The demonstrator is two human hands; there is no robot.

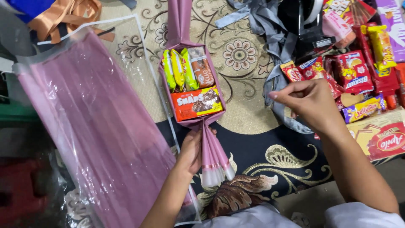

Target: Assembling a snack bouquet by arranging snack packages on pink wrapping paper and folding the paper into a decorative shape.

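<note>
Nearest the camera: two pale sleeves at the lower edge, both forearms reaching out over a patterned carpet point(253, 164) of black, cream and gold scrollwork.

Left hand point(190, 150) — grip closed around the gathered neck of a pink paper wrap point(213, 156), whose pleated tail fans toward the camera and ends in a white edge. Just past the hand the wrap opens into a long tray-like fold that lies flat on the carpet and holds snack packets: an orange-red chocolate snack box point(196, 103) set crosswise at the near end, then three yellow-green wafer sticks point(177, 69) and a brown wafer packet point(200, 65) side by side lengthwise. The far end of the wrap narrows into a twisted pink stem running off the top of the view.

Left of it: a large stack of pink sheets in a clear plastic sleeve point(93, 126), lying at a slant.

Right hand point(310, 103) — raised above the carpet, fingers drawn together with the thumb and forefinger pinched; whether they pinch anything cannot be told. It is near a grey ribbon point(274, 80) trailing in loops and beside a pile of assorted snack packets point(358, 76) — red, yellow, purple.

Farthest: orange ribbon point(63, 17) at the upper left.
</note>
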